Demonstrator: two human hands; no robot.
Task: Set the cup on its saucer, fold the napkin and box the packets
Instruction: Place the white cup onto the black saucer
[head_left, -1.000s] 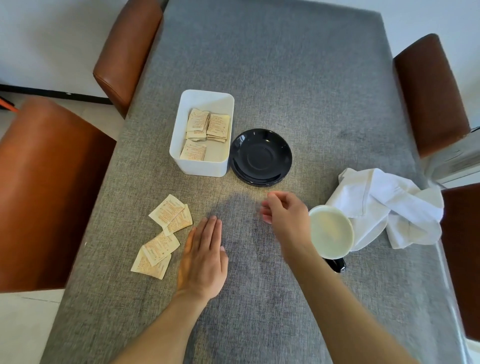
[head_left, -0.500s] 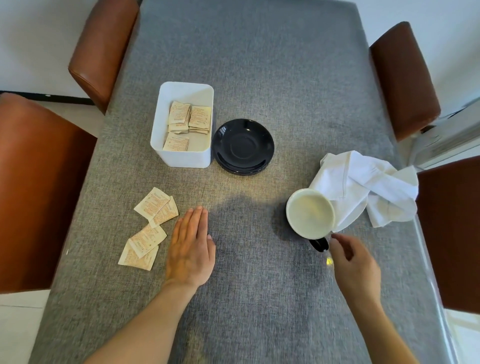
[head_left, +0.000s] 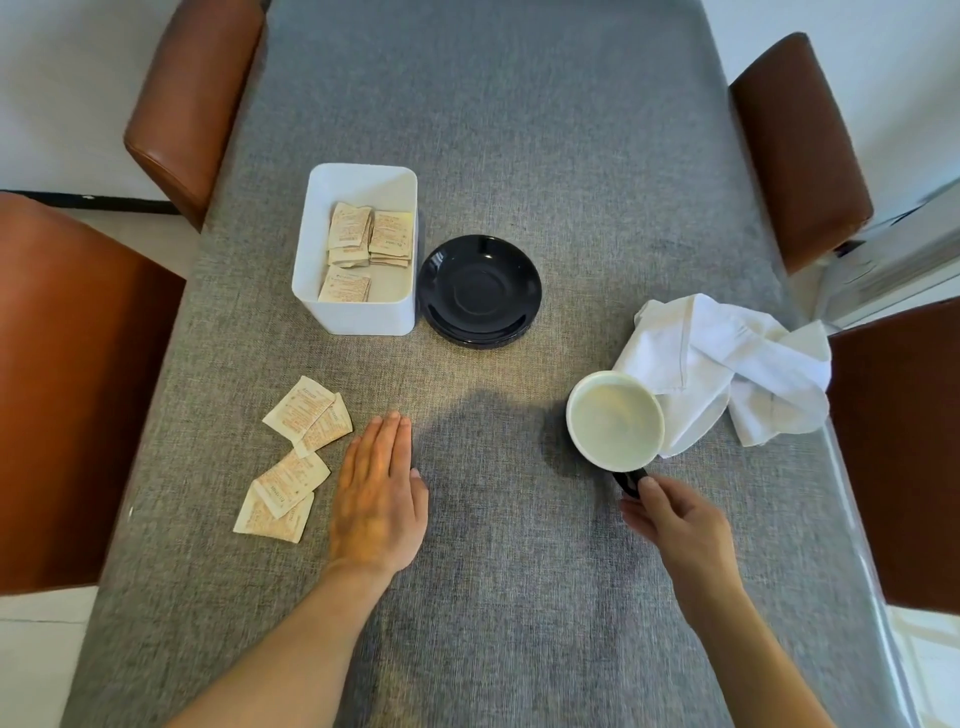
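A cup (head_left: 615, 418), white inside with a black handle, stands on the grey table right of centre, touching a crumpled white napkin (head_left: 727, 364). My right hand (head_left: 675, 519) pinches the cup's black handle from the near side. The black saucer (head_left: 480, 289) lies further back, beside a white box (head_left: 356, 317) that holds several beige packets. Several loose packets (head_left: 298, 457) lie on the table at the left. My left hand (head_left: 379, 493) rests flat, palm down, just right of them, holding nothing.
The table (head_left: 493, 597) is covered in grey cloth. Brown leather chairs (head_left: 67, 389) stand along both sides, two on the left and two on the right. A white appliance (head_left: 893, 260) sits beyond the right edge.
My right hand went from the table's centre round to the cup's near side and closed its fingers on the handle. The left hand stayed flat.
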